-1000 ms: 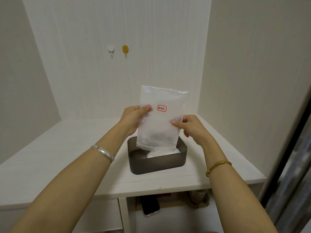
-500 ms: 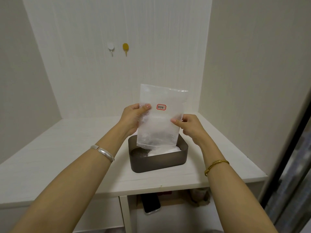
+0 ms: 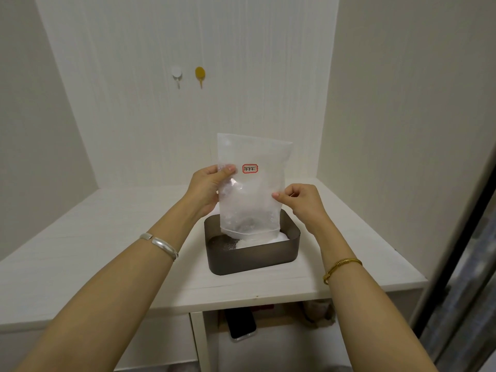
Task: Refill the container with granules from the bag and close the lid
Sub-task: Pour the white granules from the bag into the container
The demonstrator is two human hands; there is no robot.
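Left hand (image 3: pixel 208 187) and right hand (image 3: pixel 300 201) pinch translucent plastic bag (image 3: pixel 252 189) upright, mouth-down over dark brown rounded plastic container (image 3: pixel 252 257), frame centre.

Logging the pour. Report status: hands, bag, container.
Left hand and right hand grip clear plastic bag, mouth down over dark rectangular container. White granules piled inside. No lid visible.

Translucent bag (image 3: pixel 252 189) upended, mouth down inside open dark container (image 3: pixel 252 256) half-filled with white granules (image 3: pixel 264 241).
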